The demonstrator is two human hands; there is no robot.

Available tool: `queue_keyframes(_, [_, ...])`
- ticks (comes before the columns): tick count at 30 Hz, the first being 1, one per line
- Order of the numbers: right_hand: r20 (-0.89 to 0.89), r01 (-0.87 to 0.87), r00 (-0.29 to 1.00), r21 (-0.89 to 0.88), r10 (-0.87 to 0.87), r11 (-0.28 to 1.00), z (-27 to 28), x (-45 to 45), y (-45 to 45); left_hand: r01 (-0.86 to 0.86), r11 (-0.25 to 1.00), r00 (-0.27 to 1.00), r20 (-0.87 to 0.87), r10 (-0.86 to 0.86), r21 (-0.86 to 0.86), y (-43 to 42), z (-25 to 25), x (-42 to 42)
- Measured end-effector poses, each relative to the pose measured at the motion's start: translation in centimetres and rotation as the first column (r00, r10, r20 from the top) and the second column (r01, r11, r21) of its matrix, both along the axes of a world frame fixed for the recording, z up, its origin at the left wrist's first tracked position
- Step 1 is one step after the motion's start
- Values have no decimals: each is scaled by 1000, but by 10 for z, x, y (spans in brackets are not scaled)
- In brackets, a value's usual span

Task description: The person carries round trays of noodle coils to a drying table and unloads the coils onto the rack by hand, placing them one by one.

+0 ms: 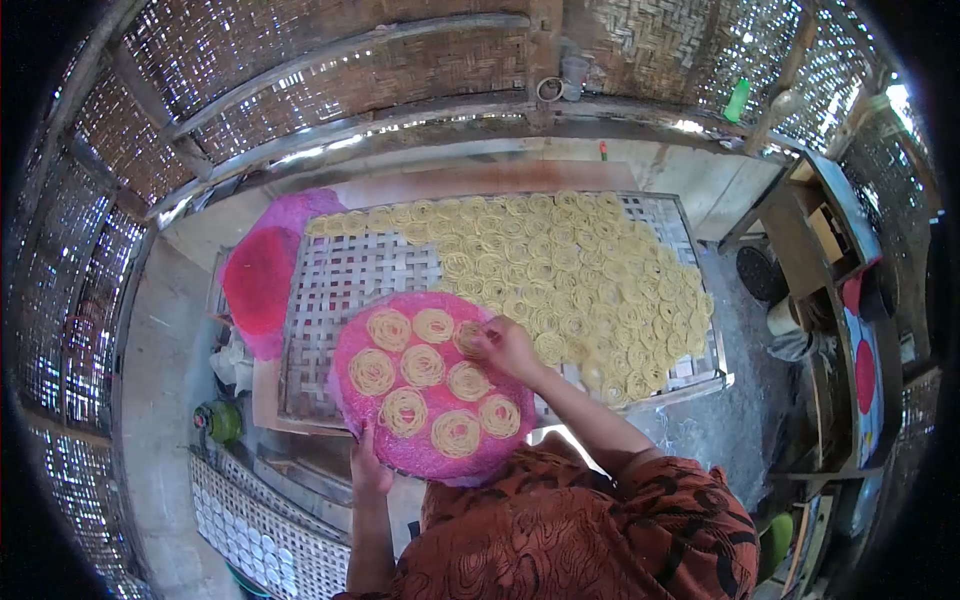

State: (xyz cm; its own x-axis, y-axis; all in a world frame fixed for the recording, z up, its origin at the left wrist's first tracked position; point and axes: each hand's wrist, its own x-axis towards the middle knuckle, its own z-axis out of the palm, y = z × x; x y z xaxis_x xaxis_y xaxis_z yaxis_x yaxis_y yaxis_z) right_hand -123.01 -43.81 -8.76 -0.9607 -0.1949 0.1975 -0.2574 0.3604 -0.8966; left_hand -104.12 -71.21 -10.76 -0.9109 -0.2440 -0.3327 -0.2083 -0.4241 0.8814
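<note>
A round tray (505,455) covered in pink mesh is held in front of me, partly over the woven rack. Several pale yellow noodle coils (422,366) lie spread out on it. My left hand (371,467) grips the tray's near left rim, its fingers partly hidden underneath. At the tray's upper right edge, my right hand (510,350) has its fingers pinched at one noodle coil (467,339); whether that coil is lifted off the mesh I cannot tell. Beyond the tray, the woven bamboo rack (345,270) carries many similar coils (560,260), densely laid across its middle and right.
Pink and red mesh pieces (262,275) lie left of the rack. A green gas cylinder (220,422) stands on the floor at left, near another woven rack (265,525) leaning below. Wooden shelving (820,225) lines the right side. Woven bamboo walls (420,75) surround the space.
</note>
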Motion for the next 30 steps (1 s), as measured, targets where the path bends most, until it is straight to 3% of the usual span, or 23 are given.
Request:
queue_keyframes(1, [41,18,999,128,-24,992,2,-2,-10,71,992,997,-10,-73,-105,-7,-2,-5])
queue_keyframes(3, [105,29,993,191,-50,981,-11,-8,-26,-30,978,999,28,25,208,-17,2,-18])
queue_keyframes(4, [164,15,985,258,-58,966,-17,-10,-33,-16,973,1000,4,16,229,-3,40,-25])
queue_keyframes(5, [163,29,984,259,-74,965,-18,-10,-41,-1,973,1000,3,0,230,-11,40,-31])
queue_keyframes(7, [-136,145,985,355,-103,923,-24,-1,-57,35,956,998,32,-46,291,-28,39,-37])
queue_keyframes(11, [-188,194,972,324,-138,926,-47,0,-65,42,977,997,57,-55,207,-59,46,-42])
queue_keyframes(12, [218,140,967,-8,-135,990,-71,-9,-52,46,977,996,61,-60,209,-73,41,-41])
queue_keyframes(13, [459,188,889,-346,-9,919,-78,-10,-36,52,976,996,63,-67,213,-88,37,-40])
queue_keyframes(14, [637,370,760,-582,124,724,-83,-11,-21,65,974,995,63,-80,219,-104,34,-39])
queue_keyframes(15, [665,528,703,-726,253,441,-83,-5,-7,33,972,995,81,-54,232,-123,30,-36])
queue_keyframes(17, [657,563,751,-694,74,449,-66,12,11,12,968,994,104,-40,252,-160,24,-33])
queue_keyframes(18, [688,599,721,-559,-82,573,-44,24,11,0,962,993,117,-34,275,-178,24,-31])
queue_keyframes(19, [691,606,717,-553,-91,572,-44,31,9,-14,955,991,131,-26,296,-190,28,-28])
queue_keyframes(21, [538,555,772,-312,-339,771,-46,44,3,-33,966,990,141,-3,255,-207,42,-25])
queue_keyframes(23, [557,575,754,-301,-349,761,-70,45,-6,-52,976,990,136,23,210,-217,45,-27])
queue_keyframes(25, [646,647,723,-511,-244,566,-96,49,-25,-20,979,999,47,11,203,-225,39,-26])
queue_keyframes(27, [669,677,694,-482,-265,557,-134,50,-33,-22,980,998,63,10,200,-226,34,-26])
queue_keyframes(29, [355,548,798,-94,-486,831,-169,47,-34,-28,980,997,73,14,199,-219,35,-29])
queue_keyframes(30, [156,530,818,170,-553,831,-143,55,-42,-30,978,998,68,16,207,-210,37,-31])
